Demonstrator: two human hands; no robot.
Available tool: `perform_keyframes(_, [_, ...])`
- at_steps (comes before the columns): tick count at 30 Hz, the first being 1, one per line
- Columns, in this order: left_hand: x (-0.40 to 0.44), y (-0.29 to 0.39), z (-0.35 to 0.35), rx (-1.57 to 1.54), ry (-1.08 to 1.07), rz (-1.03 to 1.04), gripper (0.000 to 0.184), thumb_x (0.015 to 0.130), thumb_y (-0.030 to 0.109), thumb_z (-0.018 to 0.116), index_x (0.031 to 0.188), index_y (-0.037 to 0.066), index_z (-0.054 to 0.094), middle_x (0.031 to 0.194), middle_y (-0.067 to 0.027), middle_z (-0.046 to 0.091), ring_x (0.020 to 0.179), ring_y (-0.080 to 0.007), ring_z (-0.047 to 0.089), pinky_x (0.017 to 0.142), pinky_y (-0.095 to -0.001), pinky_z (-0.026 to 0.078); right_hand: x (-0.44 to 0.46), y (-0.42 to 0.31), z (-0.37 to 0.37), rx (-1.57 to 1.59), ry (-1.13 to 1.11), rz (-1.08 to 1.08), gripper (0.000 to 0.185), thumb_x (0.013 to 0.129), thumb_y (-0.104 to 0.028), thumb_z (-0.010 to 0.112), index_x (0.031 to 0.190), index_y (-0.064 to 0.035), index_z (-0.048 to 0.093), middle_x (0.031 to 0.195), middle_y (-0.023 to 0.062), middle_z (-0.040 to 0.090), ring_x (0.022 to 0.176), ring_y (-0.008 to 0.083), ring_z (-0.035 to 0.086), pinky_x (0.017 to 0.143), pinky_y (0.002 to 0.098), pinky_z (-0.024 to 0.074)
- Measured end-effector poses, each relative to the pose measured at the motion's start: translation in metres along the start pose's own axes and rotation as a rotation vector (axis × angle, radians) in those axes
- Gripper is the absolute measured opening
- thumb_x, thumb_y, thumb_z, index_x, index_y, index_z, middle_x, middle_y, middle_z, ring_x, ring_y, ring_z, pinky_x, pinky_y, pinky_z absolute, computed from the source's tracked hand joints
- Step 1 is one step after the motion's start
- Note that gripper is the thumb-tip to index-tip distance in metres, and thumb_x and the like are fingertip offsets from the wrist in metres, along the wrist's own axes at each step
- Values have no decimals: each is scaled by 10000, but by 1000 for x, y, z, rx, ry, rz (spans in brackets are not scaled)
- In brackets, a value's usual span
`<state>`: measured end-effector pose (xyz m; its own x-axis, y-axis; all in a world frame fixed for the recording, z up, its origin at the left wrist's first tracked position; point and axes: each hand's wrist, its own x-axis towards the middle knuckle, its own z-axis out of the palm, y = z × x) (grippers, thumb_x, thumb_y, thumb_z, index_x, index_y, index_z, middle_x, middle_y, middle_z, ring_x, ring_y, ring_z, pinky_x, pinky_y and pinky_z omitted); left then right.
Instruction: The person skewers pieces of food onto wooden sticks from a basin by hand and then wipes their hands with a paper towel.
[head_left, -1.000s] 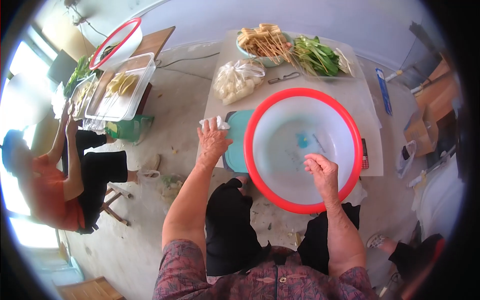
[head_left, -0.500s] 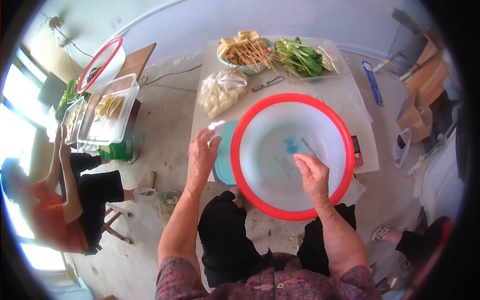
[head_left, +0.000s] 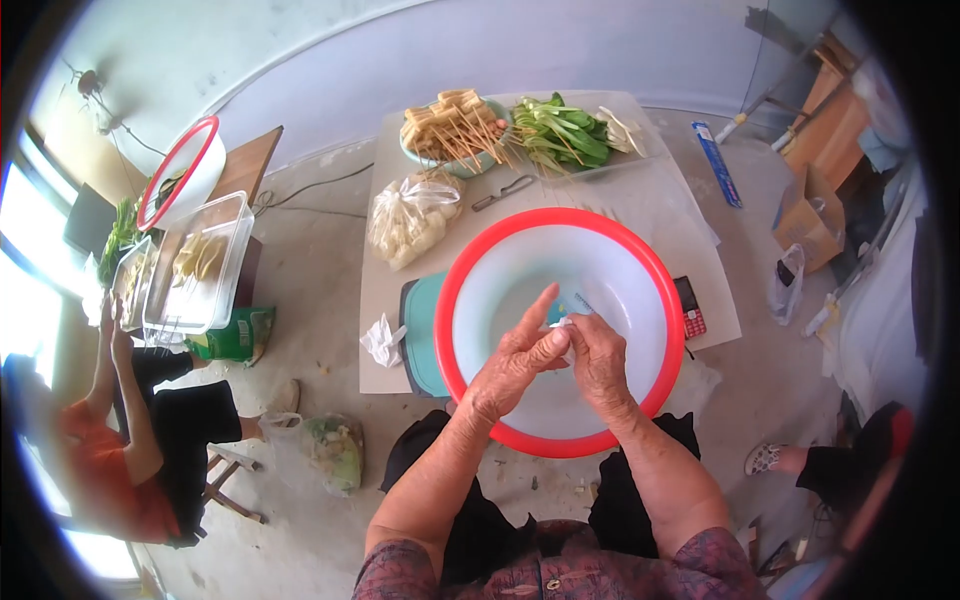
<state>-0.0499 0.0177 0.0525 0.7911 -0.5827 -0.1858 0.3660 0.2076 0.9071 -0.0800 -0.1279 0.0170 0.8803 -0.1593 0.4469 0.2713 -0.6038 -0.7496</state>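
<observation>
Over the white basin with a red rim (head_left: 455, 300), my two hands meet. My left hand (head_left: 515, 365) has its index finger stretched out, while its thumb presses at a small white piece (head_left: 562, 322). The fingers of my right hand (head_left: 600, 365) are pinched at the same piece, whose kind is too small to tell. Inside the basin, a blue patch partly shows behind the fingers. A crumpled white tissue (head_left: 383, 341) lies on the table left of the basin, beside a teal board (head_left: 427, 340) that the basin partly covers.
On the table (head_left: 640, 185) are a bowl of skewers (head_left: 455, 130), leafy greens (head_left: 565, 135), a tied plastic bag (head_left: 412, 215), a peeler-like tool (head_left: 503, 192) and a phone (head_left: 690, 307). At left, another person (head_left: 110, 450) sits by a clear tub (head_left: 200, 265).
My left hand has let go of the white tissue, now on the table, and moved right over the basin to meet my right hand. The right hand shifted slightly left. The view moved a little.
</observation>
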Motion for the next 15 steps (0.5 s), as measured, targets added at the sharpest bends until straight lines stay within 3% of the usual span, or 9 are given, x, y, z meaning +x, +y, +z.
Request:
perform_keyframes(3, [1,12,-1,168,-35,-32,826,815,568,551,1432,123,230,1123,-223,574,982,-279,594,906,-398,459,4,-2,-7,82,-64,223,137,876,-104,542,965,-12,591,803,134,613,721,260,608,601,336,475])
perform_keyframes(5, [10,-2,-13,88,-68,7,898,821,642,452,1440,70,142,1096,-236,586,1001,-299,595,912,-401,453,9,-1,-4,602,109,730,170,893,-150,531,918,6,595,784,129,617,682,241,588,598,300,457])
perform_keyframes(6, [13,-8,-17,21,-50,-4,921,823,665,413,1441,55,108,1091,-243,587,1014,-303,591,914,-405,450,10,-3,-5,590,121,753,170,893,-150,531,918,6,595,784,129,617,682,241,588,598,300,457])
perform_keyframes(8, [15,-6,-15,27,-67,-10,944,817,701,348,1445,59,57,1127,-260,565,1030,-306,584,926,-406,438,17,-8,-4,586,123,507,133,838,-84,566,930,7,596,778,118,607,690,236,573,618,304,450])
perform_keyframes(9, [16,-5,-14,8,-65,-5,950,810,716,327,1445,61,64,1133,-248,561,1038,-301,578,936,-405,428,18,-7,0,583,126,507,133,838,-84,566,930,7,596,778,118,607,690,236,573,618,304,450])
perform_keyframes(11, [18,-9,-15,69,20,12,972,788,753,286,1447,65,93,1127,-205,557,1056,-279,561,956,-402,403,17,-6,12,-115,-87,-328,181,760,-26,587,940,-8,596,764,100,584,712,232,564,634,326,448])
perform_keyframes(14, [11,-2,-15,80,-14,-67,1018,750,789,290,1446,66,116,1088,-175,566,1055,-269,555,962,-417,391,6,-9,17,-195,-222,-205,228,691,1,599,918,-21,589,755,94,562,747,233,565,654,357,451])
perform_keyframes(15, [10,-2,-16,78,-17,-69,1018,750,789,290,1446,66,116,1088,-175,566,1055,-269,555,962,-417,391,7,-7,15,-192,-234,-212,150,731,-9,594,880,-13,578,764,105,575,711,243,568,595,360,455])
